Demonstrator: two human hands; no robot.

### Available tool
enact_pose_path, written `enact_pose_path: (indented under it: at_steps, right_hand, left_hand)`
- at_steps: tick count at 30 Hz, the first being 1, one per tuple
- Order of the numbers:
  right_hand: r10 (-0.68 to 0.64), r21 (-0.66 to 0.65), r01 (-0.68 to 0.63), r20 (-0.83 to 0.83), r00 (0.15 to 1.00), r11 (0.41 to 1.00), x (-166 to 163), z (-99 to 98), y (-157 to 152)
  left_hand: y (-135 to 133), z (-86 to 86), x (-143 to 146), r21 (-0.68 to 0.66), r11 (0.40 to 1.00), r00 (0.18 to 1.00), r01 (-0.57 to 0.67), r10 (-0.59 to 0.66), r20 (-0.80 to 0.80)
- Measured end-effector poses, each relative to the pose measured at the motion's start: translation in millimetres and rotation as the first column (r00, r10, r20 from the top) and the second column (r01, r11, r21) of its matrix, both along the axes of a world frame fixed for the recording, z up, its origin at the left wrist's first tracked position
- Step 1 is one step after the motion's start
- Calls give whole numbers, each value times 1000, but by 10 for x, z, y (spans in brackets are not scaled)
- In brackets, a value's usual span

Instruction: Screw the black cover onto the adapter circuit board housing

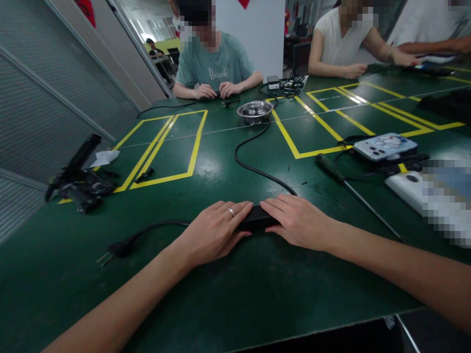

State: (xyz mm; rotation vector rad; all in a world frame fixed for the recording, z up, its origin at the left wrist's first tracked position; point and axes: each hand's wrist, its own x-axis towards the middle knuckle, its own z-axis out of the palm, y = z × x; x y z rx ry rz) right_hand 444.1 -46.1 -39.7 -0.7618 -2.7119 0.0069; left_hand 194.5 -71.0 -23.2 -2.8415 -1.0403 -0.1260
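A black power adapter (256, 219) rests on the green table between my hands. My left hand (217, 228), with a ring on one finger, is closed around its left end. Around the right end my right hand (296, 220) is closed too, thumb at the near side and fingers over the top. From under my left hand a short cord runs left to a two-pin plug (120, 248). Beyond my right hand a thin black cable (253, 169) curves away toward a metal bowl (254, 112). My fingers hide both ends of the adapter.
A long screwdriver (333, 169) lies to the right, near a phone (385, 146) and a white device (408, 189). Black straps and gear (79, 176) lie at left by a crumpled tissue (105, 158). Yellow tape (198, 142) marks the green table (221, 314). Co-workers sit across.
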Motion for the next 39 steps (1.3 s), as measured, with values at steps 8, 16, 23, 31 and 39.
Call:
enact_pose_path:
  at_steps: [8, 16, 23, 31, 39]
  right_hand:
    - [16, 0, -16, -83, 996, 1000, 140, 166, 49]
    - [-732, 122, 735, -73, 677, 667, 752, 316, 630]
    - [-799, 49, 821, 268, 537, 568, 990, 126, 807]
    - [-832, 41, 838, 158, 532, 544, 922, 185, 807]
    - [-845, -173, 837, -255, 471, 519, 903, 350, 773]
  left_hand:
    - [-25, 63, 5, 24, 998, 997, 50, -49, -58]
    - [-35, -19, 107, -1, 1000, 997, 28, -28, 70]
    - [5, 1, 105, -150, 986, 997, 74, -68, 45]
    - [-41, -17, 110, -161, 986, 993, 51, -33, 112]
    - [-29, -43, 84, -121, 991, 993, 53, -40, 108]
